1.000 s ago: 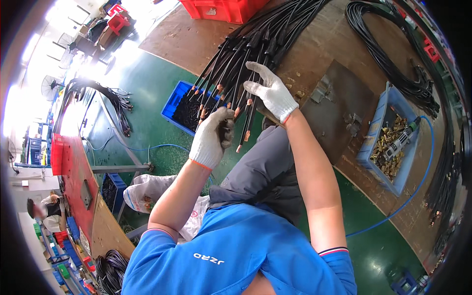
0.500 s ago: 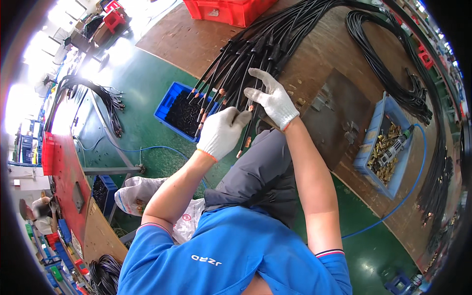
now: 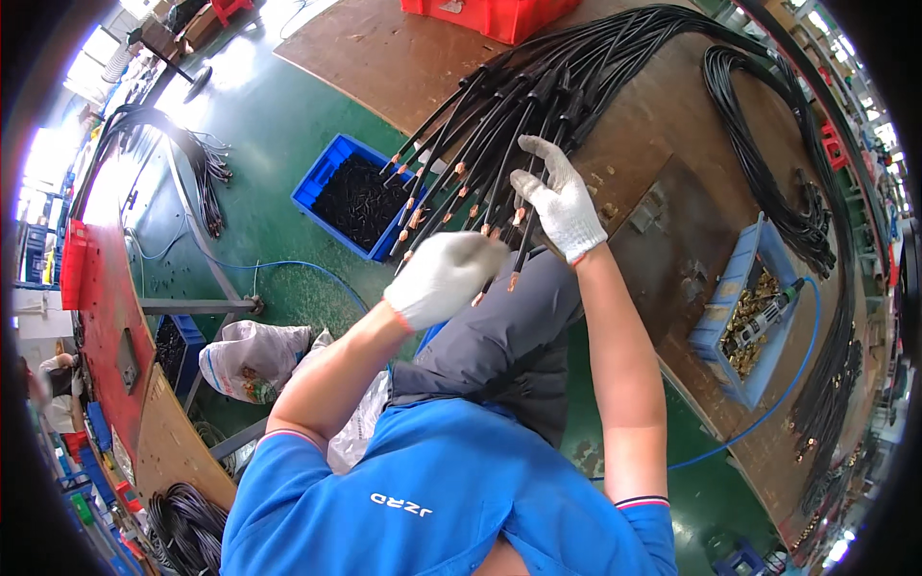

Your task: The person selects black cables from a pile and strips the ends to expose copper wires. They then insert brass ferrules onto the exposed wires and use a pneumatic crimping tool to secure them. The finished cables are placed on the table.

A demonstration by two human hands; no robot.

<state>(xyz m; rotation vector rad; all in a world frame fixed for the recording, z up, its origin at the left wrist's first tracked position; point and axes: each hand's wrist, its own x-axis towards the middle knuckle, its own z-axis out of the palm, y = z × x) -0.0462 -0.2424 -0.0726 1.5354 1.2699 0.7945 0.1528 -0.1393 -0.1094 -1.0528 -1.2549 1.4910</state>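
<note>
- So we've got a thick bunch of black cables [image 3: 567, 96] lying across the brown workbench [image 3: 365, 58], stripped copper ends [image 3: 514, 280] hanging past the edge toward our knees.
- Our left hand [image 3: 444, 276], in a white knit glove, is back-up over the lower copper ends. It's blurry and the fingertips are hidden, so we can't tell if it's pinching one.
- Our right hand [image 3: 567, 209], gloved too, is at the right side of the bunch, thumb and forefinger spread apart. The other fingers are tucked out of sight, so no clue whether they grip a cable.
- Left of the cables we have a blue bin [image 3: 329, 171] full of small black bits.
- Over on the right, a pale blue bin [image 3: 718, 365] holds brass-coloured fittings [image 3: 741, 350], with a hand tool [image 3: 764, 319] on top hooked to a blue hose [image 3: 693, 460].
</note>
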